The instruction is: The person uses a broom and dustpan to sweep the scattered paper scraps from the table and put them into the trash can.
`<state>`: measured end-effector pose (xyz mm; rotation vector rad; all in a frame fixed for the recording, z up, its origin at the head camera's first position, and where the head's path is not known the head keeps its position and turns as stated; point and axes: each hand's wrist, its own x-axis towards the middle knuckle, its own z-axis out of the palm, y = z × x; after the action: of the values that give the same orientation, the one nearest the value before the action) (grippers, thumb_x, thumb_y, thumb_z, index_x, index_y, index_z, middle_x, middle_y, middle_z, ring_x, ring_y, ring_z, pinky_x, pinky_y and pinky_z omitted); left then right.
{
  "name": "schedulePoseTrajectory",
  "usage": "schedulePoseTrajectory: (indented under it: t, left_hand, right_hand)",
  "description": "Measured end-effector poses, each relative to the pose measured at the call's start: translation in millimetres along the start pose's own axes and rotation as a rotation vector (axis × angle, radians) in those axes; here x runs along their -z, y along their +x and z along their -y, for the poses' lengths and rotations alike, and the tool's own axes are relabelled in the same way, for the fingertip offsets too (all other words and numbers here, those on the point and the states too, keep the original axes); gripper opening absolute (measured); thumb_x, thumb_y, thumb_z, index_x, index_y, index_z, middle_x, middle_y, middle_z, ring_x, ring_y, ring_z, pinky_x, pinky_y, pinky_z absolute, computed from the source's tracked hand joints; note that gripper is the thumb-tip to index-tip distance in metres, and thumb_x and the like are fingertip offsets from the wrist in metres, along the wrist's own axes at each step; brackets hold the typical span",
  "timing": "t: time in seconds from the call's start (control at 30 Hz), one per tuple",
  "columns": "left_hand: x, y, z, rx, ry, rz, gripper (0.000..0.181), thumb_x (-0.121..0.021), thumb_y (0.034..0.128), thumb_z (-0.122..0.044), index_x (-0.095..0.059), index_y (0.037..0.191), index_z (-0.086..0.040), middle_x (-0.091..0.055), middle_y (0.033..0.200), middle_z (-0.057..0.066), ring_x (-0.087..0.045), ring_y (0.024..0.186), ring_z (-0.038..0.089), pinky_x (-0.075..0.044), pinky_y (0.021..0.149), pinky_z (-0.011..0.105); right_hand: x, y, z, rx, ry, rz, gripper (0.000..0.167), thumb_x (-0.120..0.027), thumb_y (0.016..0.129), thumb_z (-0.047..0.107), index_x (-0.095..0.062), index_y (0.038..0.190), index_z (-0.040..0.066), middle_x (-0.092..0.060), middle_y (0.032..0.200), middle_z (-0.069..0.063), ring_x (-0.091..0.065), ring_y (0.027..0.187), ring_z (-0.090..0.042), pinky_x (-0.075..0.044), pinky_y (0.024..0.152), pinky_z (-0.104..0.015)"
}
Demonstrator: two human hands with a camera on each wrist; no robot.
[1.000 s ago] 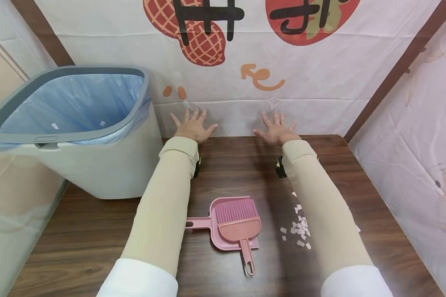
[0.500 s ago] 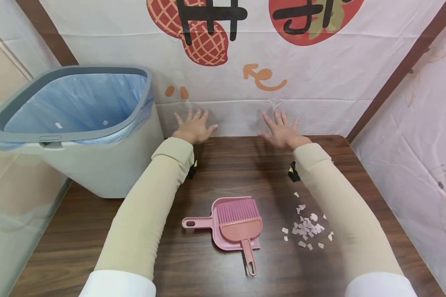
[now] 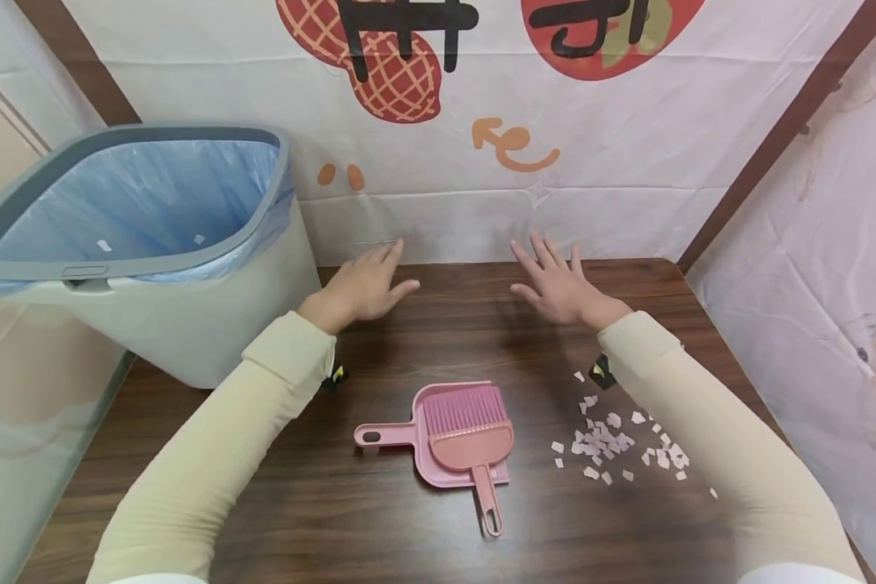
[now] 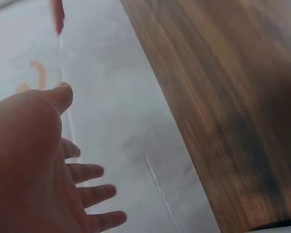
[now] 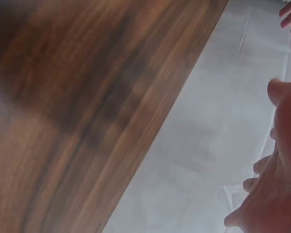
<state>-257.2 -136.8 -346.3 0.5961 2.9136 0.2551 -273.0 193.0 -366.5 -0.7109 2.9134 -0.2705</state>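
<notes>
Both hands are held out over the far end of the wooden table, holding nothing. The left hand (image 3: 363, 285), beside the bin, has its thumb apart from its fingers; its spread fingers show in the left wrist view (image 4: 43, 165). The right hand (image 3: 560, 284) has its fingers spread, and part of it fills the right edge of the right wrist view (image 5: 276, 170). Nearer the camera, a pink brush (image 3: 470, 448) lies bristles away on a pink dustpan (image 3: 425, 470). Small pale paper scraps (image 3: 600, 440) lie right of them, some near the right sleeve.
A grey bin (image 3: 212, 324) with a blue liner (image 3: 153, 195) stands at the left, two pale scraps visible inside on the liner. A printed white sheet (image 3: 445, 219) hangs behind the table (image 3: 409, 535), with more sheeting at both sides.
Both hands have drawn back from the hanging sheet and moved apart, the left one lower and further left. More paper scraps show beside the right sleeve. Brush and dustpan have not moved.
</notes>
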Motion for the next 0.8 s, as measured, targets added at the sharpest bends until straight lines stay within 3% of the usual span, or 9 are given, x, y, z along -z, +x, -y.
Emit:
schedulePoseTrajectory:
  t: [0.23, 0.5, 0.8]
  left_hand:
    - [-16.0, -40.8, -11.8, -0.100, -0.041, 0.006, 0.081, -0.047, 0.1061, -0.050, -0.015, 0.161, 0.000, -0.026, 0.162, 0.028, -0.028, 0.148, 0.045, -0.026, 0.117, 0.062]
    - [-28.1, -85.7, -9.3, -0.179, -0.104, -0.040, 0.076, -0.051, 0.1054, -0.046, -0.025, 0.159, 0.002, -0.028, 0.160, 0.029, -0.030, 0.147, 0.045, -0.028, 0.116, 0.062]
    - [-39.8, -131.1, -2.4, -0.176, -0.205, -0.059, 0.071, -0.059, 0.1031, -0.043, -0.036, 0.155, 0.001, -0.037, 0.157, 0.026, -0.039, 0.142, 0.044, -0.034, 0.112, 0.061]
  right_hand:
    - [-11, -31.7, 6, 0.123, 0.041, -0.057, 0.073, -0.052, 0.107, 0.032, -0.010, 0.164, 0.012, 0.002, 0.168, -0.022, 0.003, 0.155, -0.040, 0.006, 0.117, -0.068]
    - [-29, -62.8, 13, 0.335, 0.100, -0.180, 0.080, -0.067, 0.100, 0.021, -0.020, 0.161, 0.002, -0.015, 0.166, -0.025, -0.013, 0.153, -0.041, -0.009, 0.121, -0.060]
    - [-40, -94.3, 25, 0.480, 0.093, -0.230, 0.082, -0.072, 0.093, 0.011, -0.026, 0.160, 0.004, -0.028, 0.164, -0.018, -0.031, 0.149, -0.034, -0.032, 0.117, -0.048]
